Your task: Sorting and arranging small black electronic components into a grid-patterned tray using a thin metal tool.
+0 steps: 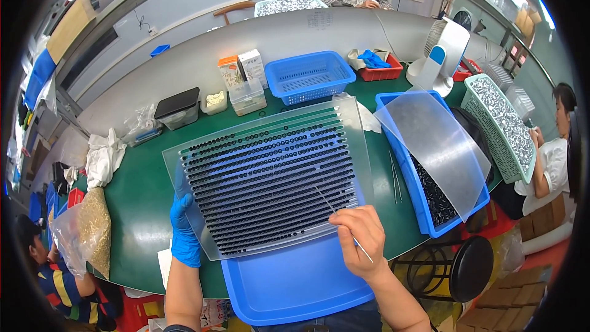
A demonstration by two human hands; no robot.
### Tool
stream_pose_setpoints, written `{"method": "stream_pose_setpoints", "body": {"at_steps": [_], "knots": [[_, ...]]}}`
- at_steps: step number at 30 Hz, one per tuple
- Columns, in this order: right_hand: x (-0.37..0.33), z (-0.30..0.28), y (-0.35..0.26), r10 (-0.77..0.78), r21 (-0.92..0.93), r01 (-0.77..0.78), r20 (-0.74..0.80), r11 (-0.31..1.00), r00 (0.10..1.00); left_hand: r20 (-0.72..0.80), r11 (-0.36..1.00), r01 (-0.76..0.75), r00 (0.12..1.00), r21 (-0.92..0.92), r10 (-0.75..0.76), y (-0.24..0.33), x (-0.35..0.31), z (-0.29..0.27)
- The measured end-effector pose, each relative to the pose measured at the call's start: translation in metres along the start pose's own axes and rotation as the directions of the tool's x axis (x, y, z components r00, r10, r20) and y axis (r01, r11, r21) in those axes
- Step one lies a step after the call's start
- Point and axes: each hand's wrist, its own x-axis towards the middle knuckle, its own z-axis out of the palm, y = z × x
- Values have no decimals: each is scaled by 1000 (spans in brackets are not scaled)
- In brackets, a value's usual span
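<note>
My left hand (185,233), in a blue glove, grips the left edge of a clear grooved plate (361,124) with its thumb on top; the other fingers are hidden beneath. Many rows of small black round parts (264,192) fill the plate's grooves, though the farthest grooves hold fewer. The plate is held over a shallow blue tray (295,298). My bare right hand (362,240) is closed around a thin metal rod (326,198), whose tip reaches over the rows near the plate's right side.
On the right, a blue bin (434,229) of black parts lies under a translucent sheet (436,141), with thin rods (395,178) beside it. Behind stand a blue basket (310,93), a white fan (440,55) and lidded boxes (177,109). A bag of small yellowish pieces (98,230) stands left. Other people sit nearby.
</note>
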Motion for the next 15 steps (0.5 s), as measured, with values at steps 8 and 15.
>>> {"method": "stream_pose_setpoints", "body": {"at_steps": [8, 15], "knots": [[-1, 0, -3, 3, 3, -4, 20, 1000, 1000, 26, 999, -29, 999, 17, 29, 2, 0, 5], [-2, 0, -1, -27, 33, 27, -3, 999, 1000, 66, 999, -28, 997, -16, 29, 1, 2, 6]]}}
